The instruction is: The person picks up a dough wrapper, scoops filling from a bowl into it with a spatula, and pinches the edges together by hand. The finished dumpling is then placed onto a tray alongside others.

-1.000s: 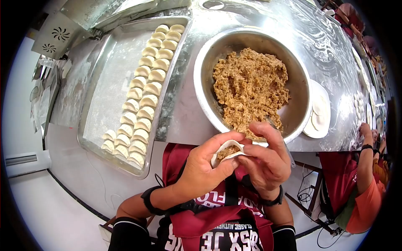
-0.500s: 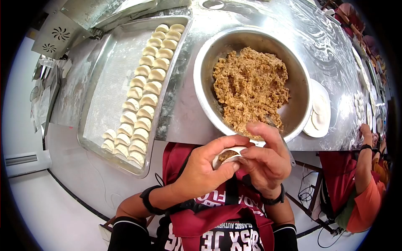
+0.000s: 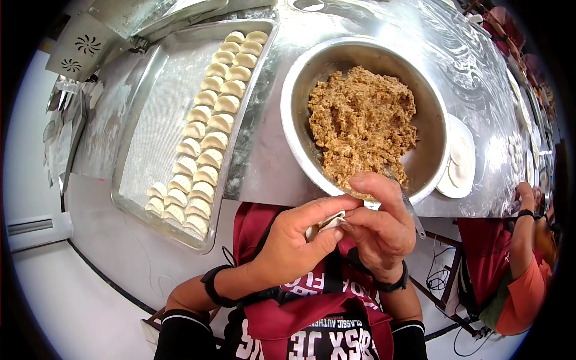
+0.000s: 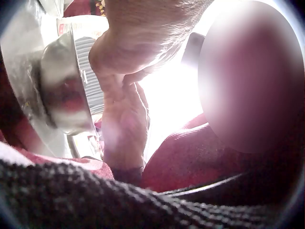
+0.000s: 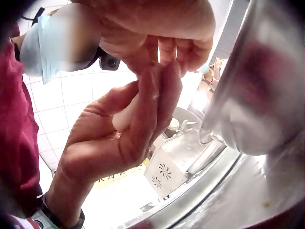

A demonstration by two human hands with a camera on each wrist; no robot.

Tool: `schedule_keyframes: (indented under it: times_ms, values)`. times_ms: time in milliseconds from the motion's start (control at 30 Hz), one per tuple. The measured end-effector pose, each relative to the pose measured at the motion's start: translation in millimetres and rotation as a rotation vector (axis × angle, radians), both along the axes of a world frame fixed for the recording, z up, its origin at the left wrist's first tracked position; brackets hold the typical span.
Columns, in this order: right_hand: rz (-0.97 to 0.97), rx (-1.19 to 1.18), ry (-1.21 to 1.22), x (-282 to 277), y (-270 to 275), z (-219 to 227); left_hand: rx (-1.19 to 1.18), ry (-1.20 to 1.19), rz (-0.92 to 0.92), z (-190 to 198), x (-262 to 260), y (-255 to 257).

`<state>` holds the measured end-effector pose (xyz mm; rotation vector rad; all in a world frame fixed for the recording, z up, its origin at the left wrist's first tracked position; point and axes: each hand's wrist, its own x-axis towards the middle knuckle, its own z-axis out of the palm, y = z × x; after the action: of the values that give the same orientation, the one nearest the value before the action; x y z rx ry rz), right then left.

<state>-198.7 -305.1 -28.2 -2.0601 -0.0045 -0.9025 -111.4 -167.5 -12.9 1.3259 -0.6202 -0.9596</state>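
A dumpling [image 3: 334,221] with a white wrapper is held between both hands, just in front of the bowl's near rim. My left hand [image 3: 291,243] cups it, with the thumb along its near side and the fingers behind. From the other side my right hand [image 3: 384,234] pinches the wrapper's edge at the fingertips. The filling is now mostly hidden by the folded wrapper and fingers. Seen from below in the right wrist view, the pale underside of the dumpling [image 5: 125,114] shows in the left palm. In the left wrist view the dumpling is hidden.
A steel bowl [image 3: 431,141] of brown filling [image 3: 363,120] stands on the metal table, a utensil handle [image 3: 414,216] leaning over its rim. Left of it, a tray [image 3: 150,132] holds rows of dumplings [image 3: 207,157]. Wrappers [image 3: 459,168] lie on a white plate right of the bowl.
The wrapper has gone from open with filling showing to folded together over it. The hands stay in nearly the same place, fingertips closer on the edge.
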Motion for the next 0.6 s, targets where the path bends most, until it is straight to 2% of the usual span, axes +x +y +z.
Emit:
schedule_keyframes:
  times_ms: [167, 367, 567, 600]
  values:
    - [-0.023, 0.058, 0.048, -2, 4, 9, -0.006, 0.097, -0.102, -4, 3, 4]
    - [0.076, 0.058, -0.009, -2, -1, 0, -0.015, 0.137, -0.108, 0, 4, 0]
    - [-0.047, 0.042, 0.027, 1, 5, 8, -0.213, 0.584, -0.015, -17, 1, 0]
    - [-0.034, 0.028, 0.012, 1, 4, 6, -0.175, 0.500, -0.015, -15, 1, 0]
